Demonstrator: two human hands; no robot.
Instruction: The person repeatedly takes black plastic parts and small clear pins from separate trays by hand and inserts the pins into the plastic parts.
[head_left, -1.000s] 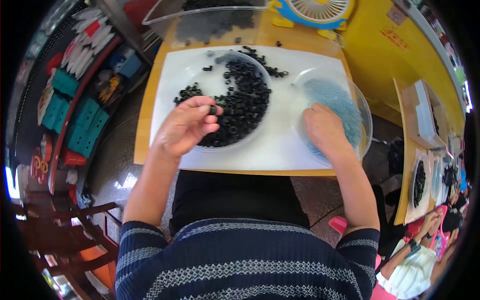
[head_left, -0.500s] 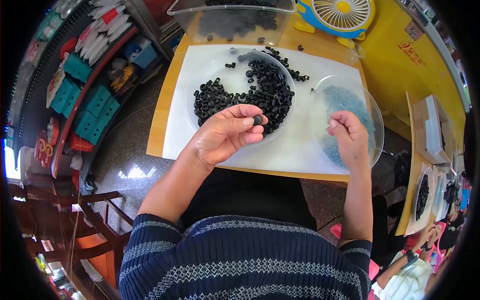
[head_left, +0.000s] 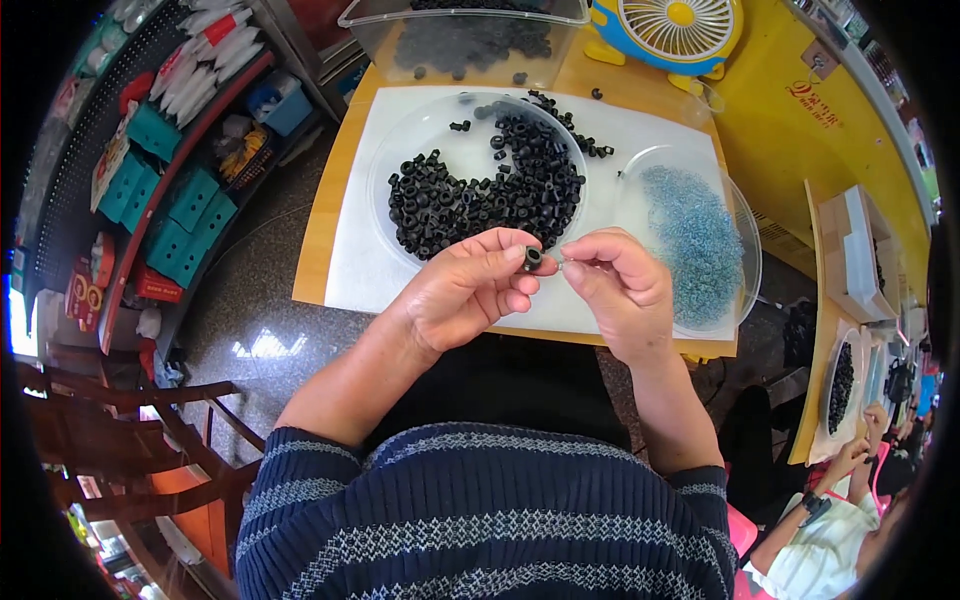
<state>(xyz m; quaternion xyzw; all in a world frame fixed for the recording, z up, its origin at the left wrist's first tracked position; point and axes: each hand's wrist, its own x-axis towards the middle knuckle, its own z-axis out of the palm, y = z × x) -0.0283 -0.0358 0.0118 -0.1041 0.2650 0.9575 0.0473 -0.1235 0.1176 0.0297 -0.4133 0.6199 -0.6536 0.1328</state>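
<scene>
Left hand (head_left: 470,285): clamped on black ring (head_left: 533,259), between hands. Right hand (head_left: 630,295): fingertips together on tiny pale bit (head_left: 562,257), kind unclear. Step, judged: joining bit to ring; calls for fine alignment. Left dish (head_left: 425,130): black pieces (head_left: 540,190). Right dish (head_left: 752,265): blue bits (head_left: 695,250). Clear bin (head_left: 378,45): more black pieces.

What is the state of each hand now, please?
Left hand: closed, holding a black piece.
Right hand: pinched closed; anything held is too small to tell.
</scene>
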